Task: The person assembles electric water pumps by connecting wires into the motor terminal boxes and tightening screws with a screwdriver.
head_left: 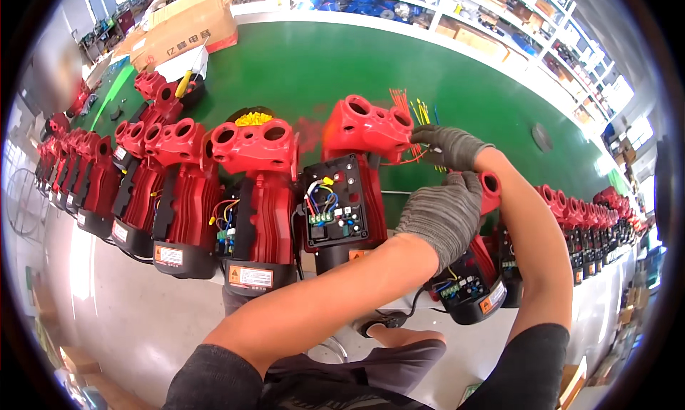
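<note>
Both my hands wear grey knitted gloves. My left hand (pixel 444 219) is closed, fingers curled, just in front of a red pump (pixel 489 185); whatever it grips is hidden. Farther off, my right hand (pixel 454 147) reaches left over the bench with its fingertips pinched at the end of a thin red wire (pixel 407 160). Left of my hands stands a red pump with its black terminal box uncovered (pixel 335 200), showing coloured wires and a green terminal strip. Bundles of red wires (pixel 398 100) and yellow wires (pixel 421 112) lie behind the right hand's fingers.
More red pumps (pixel 187 210) line the bench edge leftward, and another row (pixel 578 214) runs right. On the green bench top (pixel 307 60) are a bowl of yellow wire caps (pixel 253 118), a screwdriver (pixel 184 83), a cardboard box (pixel 182 39) and a round grey disc (pixel 541 137). Shelves (pixel 492 25) stand behind.
</note>
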A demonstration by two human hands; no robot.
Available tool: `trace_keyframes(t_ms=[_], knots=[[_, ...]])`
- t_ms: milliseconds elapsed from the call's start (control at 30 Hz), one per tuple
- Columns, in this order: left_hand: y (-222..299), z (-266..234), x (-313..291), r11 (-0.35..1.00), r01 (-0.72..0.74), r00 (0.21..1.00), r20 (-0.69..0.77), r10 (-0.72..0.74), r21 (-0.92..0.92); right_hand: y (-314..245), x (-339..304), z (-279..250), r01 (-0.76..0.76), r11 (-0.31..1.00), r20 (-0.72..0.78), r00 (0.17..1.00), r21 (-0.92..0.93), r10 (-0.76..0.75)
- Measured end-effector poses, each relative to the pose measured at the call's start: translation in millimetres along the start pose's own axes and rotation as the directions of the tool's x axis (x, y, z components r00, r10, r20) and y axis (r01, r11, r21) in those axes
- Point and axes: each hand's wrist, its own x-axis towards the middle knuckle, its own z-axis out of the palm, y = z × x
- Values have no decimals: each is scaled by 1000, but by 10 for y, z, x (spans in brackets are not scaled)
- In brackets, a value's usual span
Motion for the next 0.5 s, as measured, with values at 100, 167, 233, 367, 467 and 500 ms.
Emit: trace_keyframes(t_ms=[100,167,233,367,467,500], knots=[[40,8,16,999,11,1000,13,-11,-32,75,83,99,29,997,17,999,75,-30],[75,41,20,999,7,1000,-1,-7,-42,336,102,325,81,985,-31,997,151,-78],[63,75,-2,999,-25,999,-44,24,-29,261,132,322,45,990,-7,999,132,-45],[-6,15,-4,1000,-4,1000,9,4,13,92,144,257,-85,996,41,996,12,85],[24,45,-40,1000,-15,1000,-21,16,20,305,-44,353,-92,993,1,996,-68,92],[18,44,-45,999,-22,999,-38,24,37,299,-107,304,-144,981,57,987,-128,152]])
